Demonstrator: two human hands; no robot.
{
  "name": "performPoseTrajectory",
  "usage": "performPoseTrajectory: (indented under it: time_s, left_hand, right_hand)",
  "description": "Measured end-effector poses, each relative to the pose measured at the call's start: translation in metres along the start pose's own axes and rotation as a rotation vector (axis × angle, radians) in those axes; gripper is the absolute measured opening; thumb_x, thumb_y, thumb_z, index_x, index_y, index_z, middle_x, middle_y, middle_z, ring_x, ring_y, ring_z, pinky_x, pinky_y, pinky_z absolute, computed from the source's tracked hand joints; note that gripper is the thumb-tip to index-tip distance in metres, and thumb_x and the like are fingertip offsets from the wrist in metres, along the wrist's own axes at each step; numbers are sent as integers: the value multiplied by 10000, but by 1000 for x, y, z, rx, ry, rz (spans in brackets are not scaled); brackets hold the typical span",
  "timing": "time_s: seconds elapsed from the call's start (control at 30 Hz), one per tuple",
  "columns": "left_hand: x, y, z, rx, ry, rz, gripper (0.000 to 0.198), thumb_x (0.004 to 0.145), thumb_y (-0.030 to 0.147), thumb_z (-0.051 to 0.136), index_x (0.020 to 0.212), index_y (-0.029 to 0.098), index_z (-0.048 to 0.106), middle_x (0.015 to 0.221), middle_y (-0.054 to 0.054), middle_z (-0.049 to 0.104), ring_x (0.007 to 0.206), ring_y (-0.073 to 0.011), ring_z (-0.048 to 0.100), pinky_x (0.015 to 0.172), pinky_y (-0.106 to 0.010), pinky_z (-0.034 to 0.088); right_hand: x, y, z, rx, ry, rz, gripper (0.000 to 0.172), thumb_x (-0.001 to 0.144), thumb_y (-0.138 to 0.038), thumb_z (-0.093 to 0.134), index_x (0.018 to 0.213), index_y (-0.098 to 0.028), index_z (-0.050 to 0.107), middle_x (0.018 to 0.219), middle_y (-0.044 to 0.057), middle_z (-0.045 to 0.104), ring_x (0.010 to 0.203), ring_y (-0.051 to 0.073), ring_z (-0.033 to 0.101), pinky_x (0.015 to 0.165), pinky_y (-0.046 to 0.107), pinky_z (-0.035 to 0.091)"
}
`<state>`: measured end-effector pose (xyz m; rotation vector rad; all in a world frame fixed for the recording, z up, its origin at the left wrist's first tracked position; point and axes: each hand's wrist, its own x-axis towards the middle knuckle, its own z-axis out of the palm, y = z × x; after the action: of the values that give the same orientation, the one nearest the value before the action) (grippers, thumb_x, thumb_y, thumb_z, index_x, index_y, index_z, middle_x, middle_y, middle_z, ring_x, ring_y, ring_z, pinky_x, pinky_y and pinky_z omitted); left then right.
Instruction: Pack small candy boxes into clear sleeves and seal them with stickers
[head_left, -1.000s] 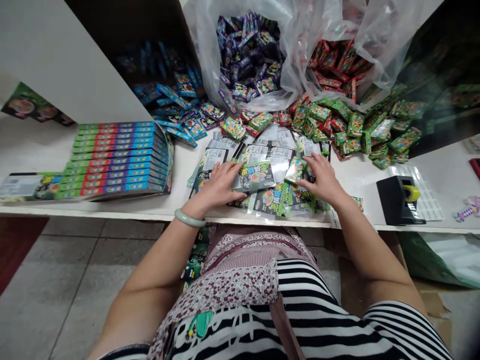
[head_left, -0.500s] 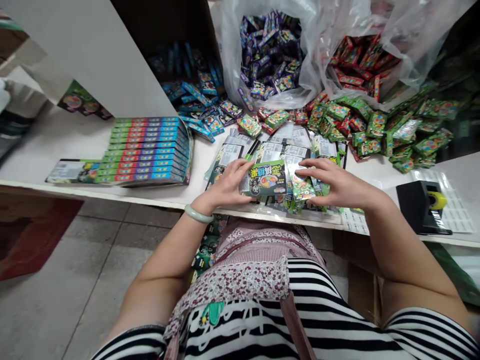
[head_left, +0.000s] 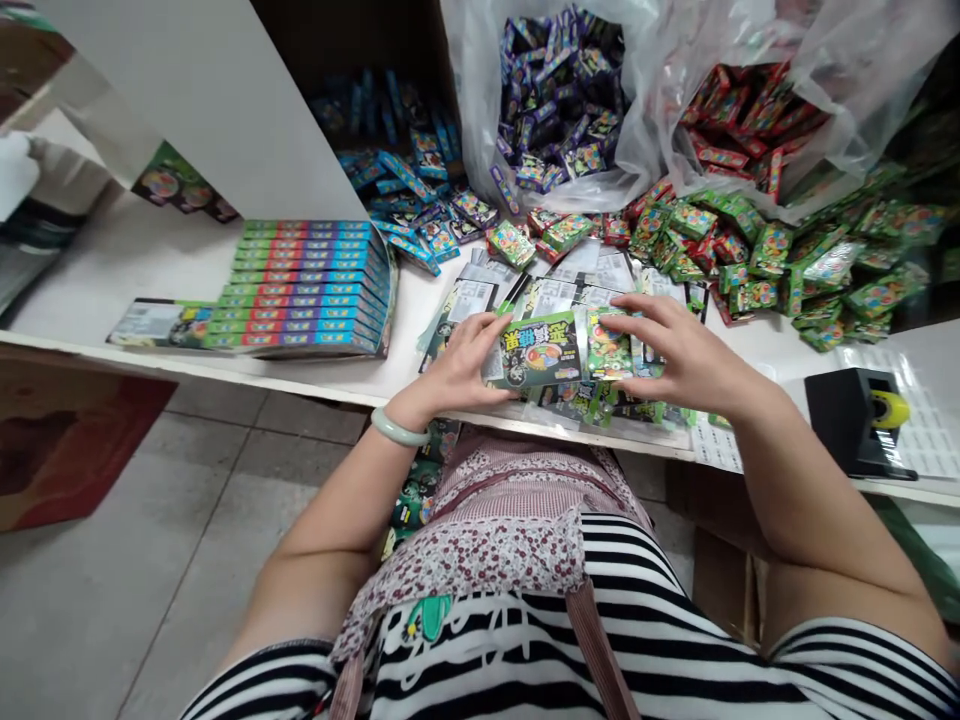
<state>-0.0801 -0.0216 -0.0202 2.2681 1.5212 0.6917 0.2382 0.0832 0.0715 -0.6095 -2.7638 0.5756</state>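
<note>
My left hand [head_left: 466,365], with a pale green bangle at its wrist, grips the left end of a black and green printed card package [head_left: 541,350]. Against that package's right end is a small green candy packet [head_left: 608,345]. The fingers and thumb of my right hand [head_left: 667,352] are curved round the packet's upper and lower edges. Beneath both hands lie overlapping flat printed packages [head_left: 566,402] with clear plastic parts. Part of the held package is hidden behind my left fingers.
Stacked packages with coloured edges [head_left: 300,285] stand at left. Behind are loose blue packets [head_left: 412,180], a bag of purple packets [head_left: 559,100] and a bag of red ones [head_left: 742,115]. Green packets [head_left: 772,245] lie heaped at right, near a black tape dispenser [head_left: 855,420].
The green packet now sits more level beside the printed package, with its front more exposed. My right fingers have shifted slightly upward. The whole view has moved a little.
</note>
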Motion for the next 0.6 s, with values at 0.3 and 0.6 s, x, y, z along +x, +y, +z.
performPoseTrajectory:
  time_s: [0.3, 0.6]
  left_hand:
    - [-2, 3, -3, 28, -86, 99, 1077, 748, 468, 805, 1609, 244, 197, 1453, -169, 399, 1355, -383, 417, 1164, -571, 376]
    - [0, 4, 7, -132, -10, 74, 1034, 738, 485, 827, 1584, 262, 277, 1417, -148, 421, 1342, -362, 460, 1151, -567, 416]
  right_hand:
    - [-2, 8, -5, -146, -221, -78, 563, 850, -348, 712, 1389, -236, 595, 1448, 160, 562, 1254, 354, 566, 1014, 548, 489]
    - [9, 10, 25, -67, -78, -62, 835, 811, -496, 775, 1503, -179, 432, 1510, 215, 479, 1370, 394, 470, 1090, 579, 444]
